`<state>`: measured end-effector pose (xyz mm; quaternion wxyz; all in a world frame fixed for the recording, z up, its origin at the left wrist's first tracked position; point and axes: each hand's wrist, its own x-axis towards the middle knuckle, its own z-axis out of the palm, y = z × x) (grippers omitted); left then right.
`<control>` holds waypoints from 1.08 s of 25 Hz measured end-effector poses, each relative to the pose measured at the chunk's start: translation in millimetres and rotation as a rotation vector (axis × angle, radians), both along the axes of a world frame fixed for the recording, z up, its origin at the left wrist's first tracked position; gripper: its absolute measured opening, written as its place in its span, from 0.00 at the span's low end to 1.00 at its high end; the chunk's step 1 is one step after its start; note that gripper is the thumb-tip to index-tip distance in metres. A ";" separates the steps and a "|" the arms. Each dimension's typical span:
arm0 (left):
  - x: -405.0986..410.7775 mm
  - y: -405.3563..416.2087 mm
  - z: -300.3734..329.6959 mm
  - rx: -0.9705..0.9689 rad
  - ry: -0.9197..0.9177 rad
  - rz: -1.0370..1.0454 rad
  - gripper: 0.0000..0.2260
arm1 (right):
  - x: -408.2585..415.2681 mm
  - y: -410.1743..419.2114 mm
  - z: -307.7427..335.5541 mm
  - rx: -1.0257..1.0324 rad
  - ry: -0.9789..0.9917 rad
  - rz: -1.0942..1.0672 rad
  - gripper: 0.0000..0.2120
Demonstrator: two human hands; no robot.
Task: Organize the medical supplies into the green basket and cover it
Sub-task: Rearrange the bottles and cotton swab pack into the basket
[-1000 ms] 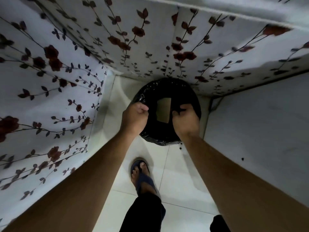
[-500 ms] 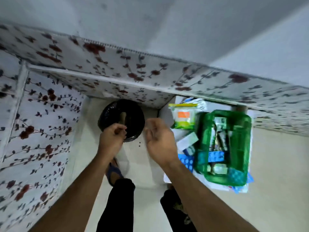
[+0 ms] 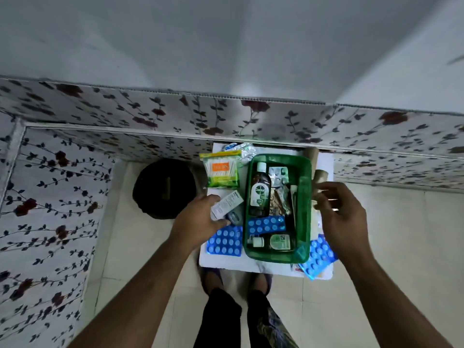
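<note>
The green basket point(image 3: 305, 197) sits on a small white table point(image 3: 226, 264), holding a Dettol bottle point(image 3: 259, 192) and blister packs. The left hand point(image 3: 198, 219) rests on a white box point(image 3: 226, 204) beside it, grip unclear. The right hand point(image 3: 341, 217) hovers open-fingered at the basket's far side, empty.

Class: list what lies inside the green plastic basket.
Inside the green plastic basket: a brown Dettol bottle, a blue blister strip, a small clear bottle, silver foil strips. Anything beneath them is covered.
</note>
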<state>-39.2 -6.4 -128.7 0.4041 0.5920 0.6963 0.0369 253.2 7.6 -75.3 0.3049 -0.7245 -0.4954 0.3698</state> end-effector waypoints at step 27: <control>159.0 57.6 30.4 0.133 0.013 0.090 0.14 | 37.8 41.6 -70.2 -0.355 -0.087 -0.350 0.24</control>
